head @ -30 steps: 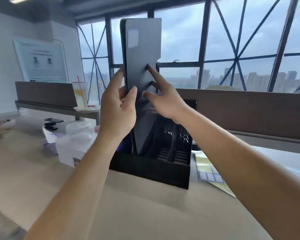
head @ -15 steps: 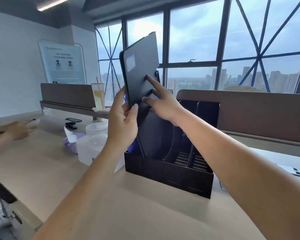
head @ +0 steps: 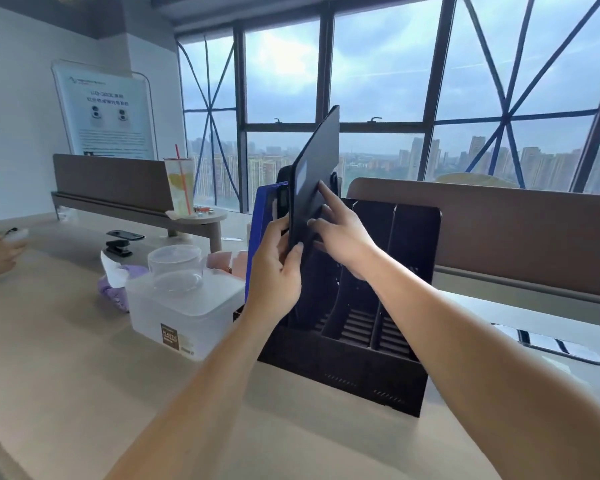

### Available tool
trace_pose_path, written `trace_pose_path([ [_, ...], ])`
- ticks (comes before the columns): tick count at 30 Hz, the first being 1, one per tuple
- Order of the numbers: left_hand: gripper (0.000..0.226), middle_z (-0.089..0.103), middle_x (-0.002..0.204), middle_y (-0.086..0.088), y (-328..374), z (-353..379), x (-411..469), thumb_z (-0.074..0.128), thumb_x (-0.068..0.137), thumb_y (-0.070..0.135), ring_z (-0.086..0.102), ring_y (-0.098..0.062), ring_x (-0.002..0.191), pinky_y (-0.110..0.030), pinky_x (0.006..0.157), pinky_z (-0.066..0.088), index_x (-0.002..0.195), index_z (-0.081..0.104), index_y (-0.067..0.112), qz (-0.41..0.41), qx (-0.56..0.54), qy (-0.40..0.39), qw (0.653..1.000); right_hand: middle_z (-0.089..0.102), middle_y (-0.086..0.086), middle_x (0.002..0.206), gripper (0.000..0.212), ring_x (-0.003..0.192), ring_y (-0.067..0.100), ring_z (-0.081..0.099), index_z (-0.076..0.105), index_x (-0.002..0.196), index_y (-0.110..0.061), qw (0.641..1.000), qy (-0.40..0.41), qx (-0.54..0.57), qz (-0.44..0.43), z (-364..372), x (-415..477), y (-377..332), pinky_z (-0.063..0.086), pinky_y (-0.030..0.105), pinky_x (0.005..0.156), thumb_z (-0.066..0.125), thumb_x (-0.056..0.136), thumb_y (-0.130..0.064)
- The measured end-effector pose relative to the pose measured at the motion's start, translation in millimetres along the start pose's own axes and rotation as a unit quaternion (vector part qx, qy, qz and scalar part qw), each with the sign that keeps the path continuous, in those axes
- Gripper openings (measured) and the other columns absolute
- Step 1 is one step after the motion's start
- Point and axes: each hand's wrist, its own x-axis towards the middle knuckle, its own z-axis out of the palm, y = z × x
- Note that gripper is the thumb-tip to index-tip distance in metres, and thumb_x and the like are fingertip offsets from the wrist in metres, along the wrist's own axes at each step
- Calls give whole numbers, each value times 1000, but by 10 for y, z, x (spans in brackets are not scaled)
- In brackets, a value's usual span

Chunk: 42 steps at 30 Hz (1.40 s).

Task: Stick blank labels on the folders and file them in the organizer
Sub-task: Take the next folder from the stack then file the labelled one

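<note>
Now the left hand grips the dark folder, leaning toward one o'clock; the right hand presses it, fingers straight.

Both bare forearms reached up from the near edge and drew together toward the middle. The left hand was raised with its back to the camera. Its thumb lay on the near face of the folder and its fingers curled behind the left edge, pinching it. The right hand came in from the right, its fingers straight and spread, their tips pressed against the folder's face.
</note>
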Motion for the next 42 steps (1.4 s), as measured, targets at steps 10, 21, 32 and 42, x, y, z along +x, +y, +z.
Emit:
trace_pose_path([
  [10, 45, 65, 116, 10, 520, 97, 108, 50, 95, -8, 64, -5, 111, -21, 96, 48, 119, 46, 29, 110, -76, 6, 991, 66, -6, 121, 66, 88, 25, 66, 37, 146, -47, 994, 43, -19, -101, -230, -92, -601, 56, 44, 81, 42, 89, -13],
  [21, 44, 70, 110, 0, 984, 311, 10, 49, 96, -8, 68, -7, 104, -20, 89, 50, 123, 44, 26, 127, -133, -29, 983, 48, -2, 93, 54, 84, 17, 51, 42, 140, -52, 996, 40, -25, -70, -760, -429, -1048, 58, 44, 86, 48, 96, -22],
  [32, 49, 64, 128, 0, 131, 488, -199, 53, 97, -2, 61, -2, 117, -28, 102, 49, 131, 46, 31, -17, -20, -62, 998, 69, -5, 115, 56, 103, 21, 66, 38, 139, -57, 994, 17, 82, 67, -515, -323, 185, 55, 46, 91, 52, 91, -32],
  [42, 58, 42, 152, -2, -120, 495, -420, 55, 98, 33, 43, -21, 137, -36, 111, 39, 150, 30, 22, -146, 180, -69, 970, 60, -4, 129, 47, 114, 14, 60, 54, 133, -27, 992, 28, -97, 73, -297, -417, 700, 53, 40, 97, 62, 90, -42],
])
